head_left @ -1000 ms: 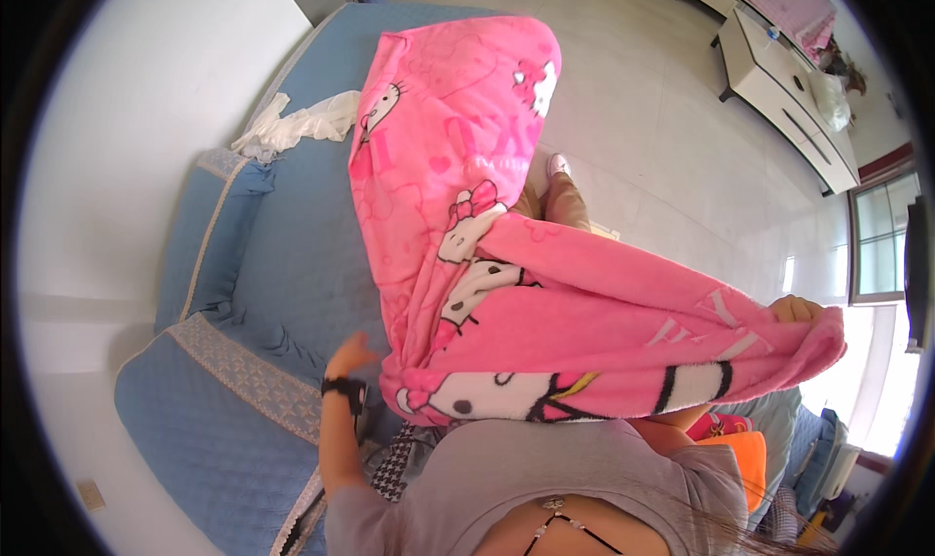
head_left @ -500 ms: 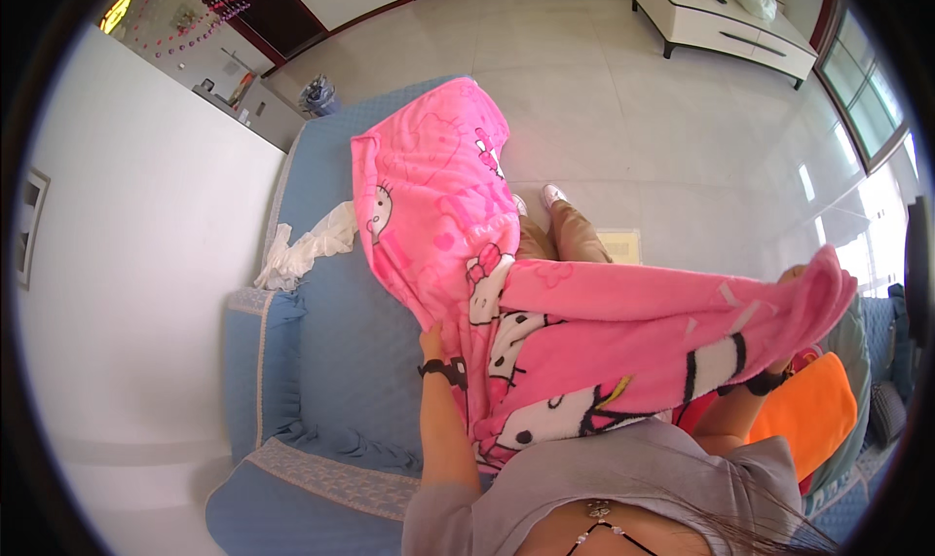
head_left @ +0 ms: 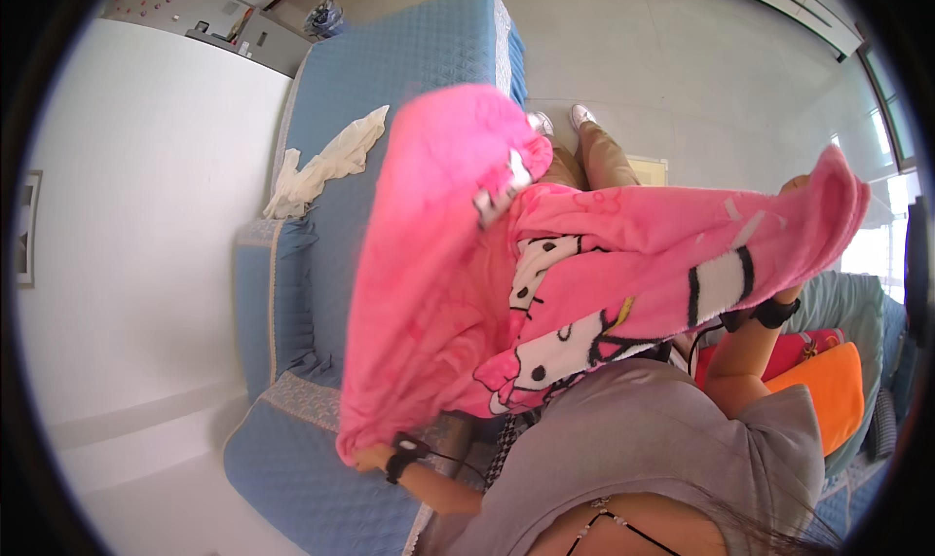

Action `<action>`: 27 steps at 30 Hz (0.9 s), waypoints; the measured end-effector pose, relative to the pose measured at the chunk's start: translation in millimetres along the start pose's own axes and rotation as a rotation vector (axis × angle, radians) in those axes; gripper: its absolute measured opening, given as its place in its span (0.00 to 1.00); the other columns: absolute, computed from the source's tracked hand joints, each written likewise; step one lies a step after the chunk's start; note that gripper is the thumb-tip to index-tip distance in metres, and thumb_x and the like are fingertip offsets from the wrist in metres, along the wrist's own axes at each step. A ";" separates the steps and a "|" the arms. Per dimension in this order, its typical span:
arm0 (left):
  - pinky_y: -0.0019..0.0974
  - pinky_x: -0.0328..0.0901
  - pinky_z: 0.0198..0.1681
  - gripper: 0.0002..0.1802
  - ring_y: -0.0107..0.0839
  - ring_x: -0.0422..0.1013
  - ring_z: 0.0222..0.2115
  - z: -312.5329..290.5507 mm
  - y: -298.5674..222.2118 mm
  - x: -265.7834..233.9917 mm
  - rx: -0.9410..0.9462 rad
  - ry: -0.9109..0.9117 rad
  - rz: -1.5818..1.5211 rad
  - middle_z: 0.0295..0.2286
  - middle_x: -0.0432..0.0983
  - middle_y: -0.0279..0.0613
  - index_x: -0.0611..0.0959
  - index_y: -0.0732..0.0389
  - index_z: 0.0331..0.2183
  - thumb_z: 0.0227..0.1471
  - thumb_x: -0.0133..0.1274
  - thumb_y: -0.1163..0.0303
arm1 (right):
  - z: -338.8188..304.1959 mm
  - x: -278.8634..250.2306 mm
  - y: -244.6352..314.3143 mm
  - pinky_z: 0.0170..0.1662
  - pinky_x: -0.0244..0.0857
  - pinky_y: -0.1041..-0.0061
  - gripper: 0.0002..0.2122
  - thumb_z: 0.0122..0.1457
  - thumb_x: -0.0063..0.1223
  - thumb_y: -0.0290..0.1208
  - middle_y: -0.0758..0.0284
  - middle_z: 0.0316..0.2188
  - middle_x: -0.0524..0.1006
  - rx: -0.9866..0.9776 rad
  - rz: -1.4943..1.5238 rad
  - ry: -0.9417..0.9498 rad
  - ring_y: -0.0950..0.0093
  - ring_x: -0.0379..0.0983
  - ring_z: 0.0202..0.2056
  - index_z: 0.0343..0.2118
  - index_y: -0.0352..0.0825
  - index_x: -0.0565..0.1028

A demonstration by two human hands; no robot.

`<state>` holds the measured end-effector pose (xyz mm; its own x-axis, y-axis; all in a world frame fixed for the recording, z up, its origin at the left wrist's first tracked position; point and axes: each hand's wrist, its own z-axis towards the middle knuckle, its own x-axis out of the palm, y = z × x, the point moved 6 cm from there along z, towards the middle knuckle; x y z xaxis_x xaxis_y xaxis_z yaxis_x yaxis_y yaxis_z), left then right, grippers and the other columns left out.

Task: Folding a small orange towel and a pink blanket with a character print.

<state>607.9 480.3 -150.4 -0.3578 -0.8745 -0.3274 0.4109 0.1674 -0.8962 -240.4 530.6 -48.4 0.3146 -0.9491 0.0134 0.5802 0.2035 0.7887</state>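
A fluffy pink blanket point(head_left: 458, 293) printed with white cartoon cat figures stretches in front of me, blurred on its left side. Its lower left edge is gripped by my left hand point(head_left: 371, 457), low beside the sofa arm. At the far right, my right hand point(head_left: 797, 183) clutches the gathered end of the blanket, raised above the sofa. Most of that hand is hidden behind the folds; only some fingers and the wrist show. Both wrists carry black straps.
Under and beyond the blanket lies a blue quilted sofa point(head_left: 409, 50) with a crumpled cream cloth point(head_left: 331, 162) on it. To my right are an orange cushion point(head_left: 828, 395) and a red item point(head_left: 755, 352). A white cabinet point(head_left: 789, 11) and a bin point(head_left: 324, 18) stand farther off.
My left hand has swung down and left toward the sofa arm, pulling the blanket's far part off the sofa seat toward me. My right hand still holds its end, slightly higher in view.
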 end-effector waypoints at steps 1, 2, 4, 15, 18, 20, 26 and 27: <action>0.45 0.59 0.45 0.30 0.51 0.65 0.39 -3.4 2.4 4.5 0.006 0.008 0.007 0.37 0.69 0.59 0.71 0.70 0.41 0.36 0.58 0.62 | -1.3 6.6 -10.2 0.48 0.58 0.81 0.18 0.55 0.50 0.30 0.67 0.44 0.66 0.143 0.494 -0.033 0.76 0.61 0.46 0.48 0.35 0.64; 0.45 0.59 0.46 0.30 0.51 0.64 0.40 -8.6 3.5 8.6 -0.092 -0.098 0.393 0.38 0.68 0.59 0.70 0.70 0.41 0.36 0.58 0.63 | -5.3 10.5 -13.8 0.48 0.58 0.81 0.18 0.55 0.50 0.30 0.67 0.44 0.66 0.182 0.528 -0.058 0.76 0.61 0.46 0.48 0.36 0.64; 0.44 0.57 0.47 0.29 0.52 0.61 0.43 -7.6 7.9 18.5 0.135 -0.228 0.766 0.39 0.66 0.59 0.69 0.69 0.41 0.38 0.57 0.63 | -9.4 13.8 -15.2 0.48 0.58 0.81 0.18 0.55 0.50 0.31 0.67 0.44 0.66 0.225 0.518 -0.090 0.76 0.61 0.45 0.48 0.36 0.64; 0.49 0.49 0.54 0.22 0.59 0.56 0.47 -75.9 32.8 341.7 1.090 0.680 0.902 0.41 0.64 0.65 0.74 0.70 0.36 0.40 0.50 0.62 | -13.5 -27.7 40.8 0.47 0.60 0.78 0.18 0.52 0.52 0.30 0.66 0.44 0.68 0.156 -0.090 -0.071 0.75 0.65 0.45 0.47 0.36 0.67; 0.50 0.49 0.54 0.22 0.63 0.51 0.50 -130.3 3.9 403.3 0.945 0.984 0.708 0.45 0.61 0.67 0.75 0.67 0.37 0.40 0.49 0.62 | -12.3 -1.2 65.8 0.40 0.63 0.82 0.14 0.53 0.48 0.27 0.64 0.36 0.74 0.528 0.509 0.151 0.76 0.70 0.38 0.43 0.31 0.71; 0.48 0.53 0.52 0.22 0.59 0.54 0.50 -130.9 1.5 412.5 0.934 0.982 0.791 0.46 0.61 0.65 0.74 0.67 0.37 0.39 0.50 0.62 | -17.0 33.2 72.2 0.37 0.62 0.82 0.13 0.53 0.48 0.26 0.67 0.33 0.74 0.447 -0.003 0.362 0.80 0.68 0.34 0.41 0.30 0.70; 0.44 0.59 0.46 0.18 0.52 0.66 0.41 -174.6 -6.0 442.9 0.570 1.381 0.868 0.36 0.70 0.63 0.77 0.66 0.34 0.41 0.45 0.64 | -99.8 118.9 -14.8 0.35 0.63 0.80 0.11 0.50 0.50 0.25 0.67 0.30 0.73 0.448 -0.091 1.106 0.80 0.67 0.32 0.38 0.31 0.71; 0.43 0.61 0.44 0.18 0.51 0.68 0.38 -192.7 -10.2 440.1 0.655 1.379 0.947 0.33 0.72 0.62 0.77 0.67 0.33 0.42 0.44 0.65 | -136.2 127.1 -44.0 0.34 0.63 0.79 0.11 0.49 0.51 0.27 0.66 0.29 0.72 0.475 -0.074 1.276 0.78 0.68 0.31 0.36 0.32 0.71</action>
<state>284.6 181.4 -343.1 -0.0564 0.4303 -0.9009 0.9788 -0.1541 -0.1349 -123.5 433.8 -165.1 0.9137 -0.0208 -0.4059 0.3955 -0.1845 0.8998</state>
